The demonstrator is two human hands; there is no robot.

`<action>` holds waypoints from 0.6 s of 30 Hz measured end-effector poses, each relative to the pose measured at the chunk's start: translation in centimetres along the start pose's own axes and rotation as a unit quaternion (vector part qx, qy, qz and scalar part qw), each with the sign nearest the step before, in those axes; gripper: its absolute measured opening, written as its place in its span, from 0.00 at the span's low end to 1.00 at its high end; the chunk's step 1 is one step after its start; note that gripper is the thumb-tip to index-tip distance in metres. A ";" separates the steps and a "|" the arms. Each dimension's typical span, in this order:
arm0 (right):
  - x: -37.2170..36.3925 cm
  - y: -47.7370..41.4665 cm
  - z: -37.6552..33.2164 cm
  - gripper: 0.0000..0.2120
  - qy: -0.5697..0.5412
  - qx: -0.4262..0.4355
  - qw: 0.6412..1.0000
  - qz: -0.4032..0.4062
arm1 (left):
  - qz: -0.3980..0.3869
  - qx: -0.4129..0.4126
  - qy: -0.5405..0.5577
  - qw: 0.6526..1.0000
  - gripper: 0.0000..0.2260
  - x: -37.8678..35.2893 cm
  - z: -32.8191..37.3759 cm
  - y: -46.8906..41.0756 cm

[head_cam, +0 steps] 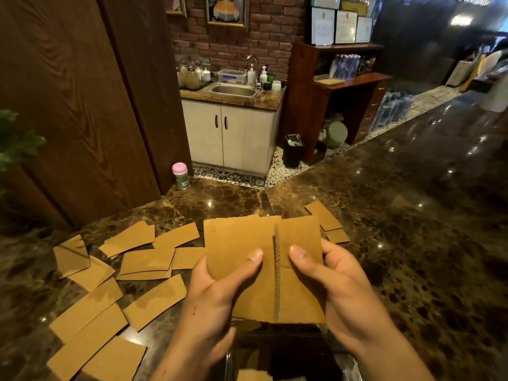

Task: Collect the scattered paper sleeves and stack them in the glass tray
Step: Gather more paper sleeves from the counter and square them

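Left hand and right hand grip a stack of paper sleeves above the marble counter.

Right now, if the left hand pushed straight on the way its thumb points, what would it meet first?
Probably the glued seam running down the sleeve stack that the left hand grips; just past it sits the thumb of the right hand. Depth is hard to judge.
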State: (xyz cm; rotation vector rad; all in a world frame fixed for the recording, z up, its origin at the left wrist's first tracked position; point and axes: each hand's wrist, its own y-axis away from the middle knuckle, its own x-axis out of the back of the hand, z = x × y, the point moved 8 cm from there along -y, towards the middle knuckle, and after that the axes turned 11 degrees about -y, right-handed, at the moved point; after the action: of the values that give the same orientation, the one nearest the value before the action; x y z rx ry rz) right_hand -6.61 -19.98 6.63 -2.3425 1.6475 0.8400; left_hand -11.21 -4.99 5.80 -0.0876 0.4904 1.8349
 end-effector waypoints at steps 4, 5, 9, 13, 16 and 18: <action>-0.2 -0.1 0.6 0.16 0.022 -0.003 1.000 0.004 | -0.014 -0.004 -0.019 1.000 0.21 -0.1 0.0 0.0; -0.2 -0.1 0.3 0.15 0.019 0.007 1.000 0.008 | -0.022 -0.003 -0.019 1.000 0.21 -0.1 0.0 0.1; -0.1 -0.2 -0.7 0.15 0.011 0.028 0.999 0.012 | -0.014 -0.013 -0.031 0.999 0.17 0.1 0.1 0.3; -0.2 -0.1 -0.7 0.14 0.033 0.027 0.999 0.006 | 0.005 -0.024 -0.011 1.000 0.19 0.4 0.0 0.3; -0.3 0.0 -0.8 0.13 0.048 0.034 0.998 0.001 | 0.013 -0.026 0.005 1.000 0.22 0.7 -0.1 0.3; -0.1 0.0 -0.7 0.12 0.052 0.038 0.998 0.002 | 0.010 -0.032 0.008 0.999 0.23 0.6 0.0 0.2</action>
State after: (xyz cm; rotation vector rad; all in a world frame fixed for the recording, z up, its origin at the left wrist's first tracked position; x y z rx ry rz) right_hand -6.34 -20.24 7.28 -2.3680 1.6940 0.6523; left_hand -11.62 -4.50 5.66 -0.1427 0.4451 1.8711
